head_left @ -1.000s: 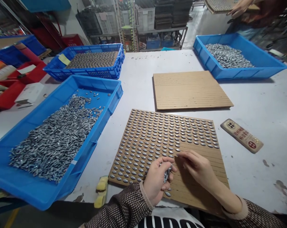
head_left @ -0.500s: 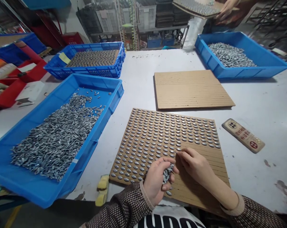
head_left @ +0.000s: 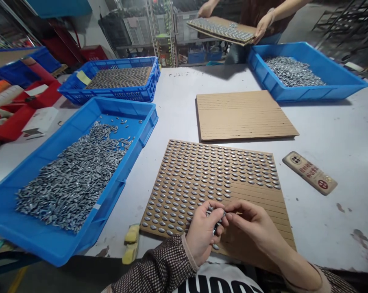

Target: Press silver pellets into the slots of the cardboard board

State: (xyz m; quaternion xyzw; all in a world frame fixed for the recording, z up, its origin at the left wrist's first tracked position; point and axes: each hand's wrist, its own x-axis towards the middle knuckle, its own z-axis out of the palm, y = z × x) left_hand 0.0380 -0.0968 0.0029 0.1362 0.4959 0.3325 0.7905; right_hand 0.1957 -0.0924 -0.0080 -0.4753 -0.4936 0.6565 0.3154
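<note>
My left hand [head_left: 203,230] is curled around a handful of small grey spindle-shaped metal pieces [head_left: 210,211], above the lower middle of a slotted cardboard board [head_left: 260,207]. My right hand [head_left: 252,224] meets it there, thumb and forefinger pinched at the left fingertips. Whatever lies in that pinch is too small to make out. Rows of the same pieces [head_left: 196,171] cover the board's left and upper parts. Bare slots show at its lower right, and part of the board is hidden beneath my hands.
A blue tray [head_left: 123,185] of loose pieces stands left, another blue tray [head_left: 339,87] back right. Behind the board lies stacked cardboard [head_left: 241,116]. A printed tag [head_left: 310,173], a yellow object [head_left: 131,244] and a blue crate [head_left: 110,91] surround it. Across the table, a person holds a filled board [head_left: 223,30].
My right hand has drawn back from the end of a row to my left fingertips. The left thumb has pressed in over the handful. The other person's board has moved left and lower.
</note>
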